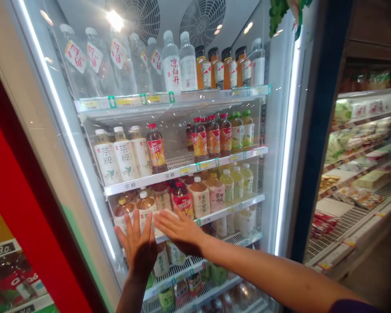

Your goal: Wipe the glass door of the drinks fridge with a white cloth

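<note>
My left hand (137, 245) is spread flat with its fingers up, in front of the glass door (94, 174) of a drinks fridge. My right hand (179, 230) comes in from the right, flat and nearly touching my left thumb. Both seem pressed on the glass and hold nothing. Nearest them, behind the glass, stand bottled teas and a red-labelled bottle (182, 200) on a white shelf (211, 211). Above are orange drinks (211, 137) and clear water bottles (171, 63). My hands and forearms hide part of the lower shelves.
A red and white door frame (29, 204) runs down the left, with another drinks display beyond it. A dark blue post (319, 126) stands at the right. Beyond it are wire shelves of packaged food (355, 187). Two fans (202, 19) sit behind the top shelf.
</note>
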Demonstrator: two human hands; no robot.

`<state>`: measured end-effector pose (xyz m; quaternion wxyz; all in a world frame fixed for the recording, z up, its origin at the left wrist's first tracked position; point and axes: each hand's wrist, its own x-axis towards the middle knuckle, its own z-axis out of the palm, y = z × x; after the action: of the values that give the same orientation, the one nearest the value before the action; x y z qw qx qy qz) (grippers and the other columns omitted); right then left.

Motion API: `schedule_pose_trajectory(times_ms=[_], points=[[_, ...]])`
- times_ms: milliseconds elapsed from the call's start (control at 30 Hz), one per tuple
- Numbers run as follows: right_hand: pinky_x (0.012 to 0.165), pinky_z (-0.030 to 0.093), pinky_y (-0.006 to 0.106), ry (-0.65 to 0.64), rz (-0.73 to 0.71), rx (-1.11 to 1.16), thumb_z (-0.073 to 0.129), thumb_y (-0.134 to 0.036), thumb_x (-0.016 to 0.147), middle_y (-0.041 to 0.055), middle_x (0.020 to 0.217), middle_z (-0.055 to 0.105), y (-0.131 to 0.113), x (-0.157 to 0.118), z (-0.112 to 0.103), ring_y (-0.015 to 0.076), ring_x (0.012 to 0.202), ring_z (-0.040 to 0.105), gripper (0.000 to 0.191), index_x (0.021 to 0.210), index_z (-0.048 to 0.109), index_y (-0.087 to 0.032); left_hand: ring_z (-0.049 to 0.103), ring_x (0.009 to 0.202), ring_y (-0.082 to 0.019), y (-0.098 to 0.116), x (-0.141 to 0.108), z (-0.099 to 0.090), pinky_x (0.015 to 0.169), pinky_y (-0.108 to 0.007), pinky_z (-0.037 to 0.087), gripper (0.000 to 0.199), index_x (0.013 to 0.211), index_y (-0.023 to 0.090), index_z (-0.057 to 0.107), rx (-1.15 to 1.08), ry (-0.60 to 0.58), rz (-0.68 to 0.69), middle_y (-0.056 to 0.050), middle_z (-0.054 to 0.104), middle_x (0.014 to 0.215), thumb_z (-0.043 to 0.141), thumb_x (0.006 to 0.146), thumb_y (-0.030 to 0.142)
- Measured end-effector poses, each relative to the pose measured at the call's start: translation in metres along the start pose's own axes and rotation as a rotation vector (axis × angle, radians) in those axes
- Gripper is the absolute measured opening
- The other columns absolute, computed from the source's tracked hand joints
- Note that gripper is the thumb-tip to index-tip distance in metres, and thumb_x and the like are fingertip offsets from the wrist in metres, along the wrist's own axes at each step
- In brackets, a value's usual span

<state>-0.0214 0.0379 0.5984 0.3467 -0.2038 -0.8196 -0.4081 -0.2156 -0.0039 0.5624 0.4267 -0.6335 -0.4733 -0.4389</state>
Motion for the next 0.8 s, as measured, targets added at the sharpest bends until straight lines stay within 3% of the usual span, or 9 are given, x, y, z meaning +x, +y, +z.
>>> schedule_pose_trajectory(times_ms=[67,100,200,267,433,500,600,667,800], points=[[0.131,0.013,0.046,-0.004,-0.075,-0.003,0.041,-0.018,0.099,0.0014,0.164,0.037,0.004,-0.006,-0.001,0.0150,0.157,0.021,0.055,0.155,0.041,-0.018,0.018,0.156,-0.040,0.000,0.000,0.002,0.121,-0.078,0.014,0.079,0.160,0.029,0.024,0.016,0.012,0.015,-0.016,0.025,0.166,0.057,0.091,0.012],[0.131,0.011,0.048,0.008,-0.033,-0.013,0.042,-0.019,0.100,0.0028,0.165,0.036,0.012,-0.002,-0.005,0.0164,0.158,0.018,0.056,0.156,0.038,-0.017,0.019,0.156,-0.040,0.000,0.000,0.002,0.121,-0.078,0.014,0.079,0.160,0.028,0.024,0.020,0.021,0.025,-0.016,0.027,0.166,0.057,0.090,0.011],[0.129,0.004,0.059,0.095,0.275,-0.044,0.043,-0.022,0.102,0.0122,0.168,0.026,0.042,0.021,-0.023,0.0240,0.160,0.005,0.065,0.161,0.021,-0.009,0.021,0.155,-0.040,0.000,0.001,0.003,0.121,-0.077,0.016,0.081,0.160,0.027,0.025,0.024,0.047,0.036,-0.017,0.029,0.164,0.059,0.089,0.010],[0.128,0.004,0.062,0.123,0.342,-0.033,0.044,-0.021,0.101,0.0148,0.169,0.022,0.050,0.026,-0.029,0.0266,0.160,0.002,0.069,0.162,0.015,-0.006,0.021,0.156,-0.039,0.001,0.001,0.002,0.122,-0.075,0.015,0.082,0.160,0.028,0.026,0.015,0.051,0.027,-0.016,0.030,0.165,0.061,0.088,0.009],[0.130,0.021,0.040,-0.023,-0.183,0.084,0.041,-0.008,0.094,-0.0032,0.164,0.037,0.044,-0.016,-0.022,0.0105,0.157,0.018,0.064,0.156,0.038,-0.020,0.017,0.157,-0.035,0.002,0.000,0.000,0.124,-0.073,0.009,0.080,0.159,0.035,0.026,-0.035,0.053,-0.022,-0.009,0.025,0.168,0.062,0.091,0.015],[0.131,0.017,0.041,-0.036,-0.186,0.068,0.040,-0.011,0.096,-0.0035,0.164,0.037,0.058,-0.021,-0.025,0.0107,0.157,0.018,0.060,0.155,0.039,-0.020,0.015,0.158,-0.036,0.004,0.003,0.001,0.124,-0.073,0.007,0.077,0.159,0.037,0.025,-0.052,0.044,-0.051,-0.008,0.021,0.169,0.062,0.093,0.019],[0.130,0.005,0.056,0.033,0.082,-0.015,0.041,-0.021,0.102,0.0065,0.167,0.030,0.083,-0.010,-0.035,0.0208,0.160,0.009,0.059,0.159,0.030,-0.014,0.011,0.159,-0.035,0.016,0.012,0.002,0.124,-0.072,0.002,0.078,0.159,0.037,0.024,-0.063,0.059,-0.045,-0.007,0.016,0.171,0.062,0.093,0.021],[0.129,0.006,0.061,0.043,0.138,-0.022,0.043,-0.024,0.102,0.0098,0.168,0.028,0.090,-0.010,-0.037,0.0244,0.160,0.007,0.061,0.160,0.027,-0.012,0.010,0.159,-0.033,0.029,0.022,0.003,0.125,-0.070,0.000,0.079,0.159,0.037,0.024,-0.064,0.075,-0.036,-0.005,0.014,0.171,0.063,0.092,0.019],[0.130,0.021,0.040,-0.021,-0.209,0.076,0.039,-0.014,0.099,-0.0032,0.163,0.039,0.097,-0.043,-0.036,0.0108,0.157,0.021,0.057,0.156,0.038,-0.022,0.007,0.160,-0.029,0.056,0.038,0.004,0.128,-0.063,-0.001,0.080,0.159,0.037,0.024,-0.061,0.097,-0.037,-0.002,0.013,0.172,0.062,0.092,0.017]])
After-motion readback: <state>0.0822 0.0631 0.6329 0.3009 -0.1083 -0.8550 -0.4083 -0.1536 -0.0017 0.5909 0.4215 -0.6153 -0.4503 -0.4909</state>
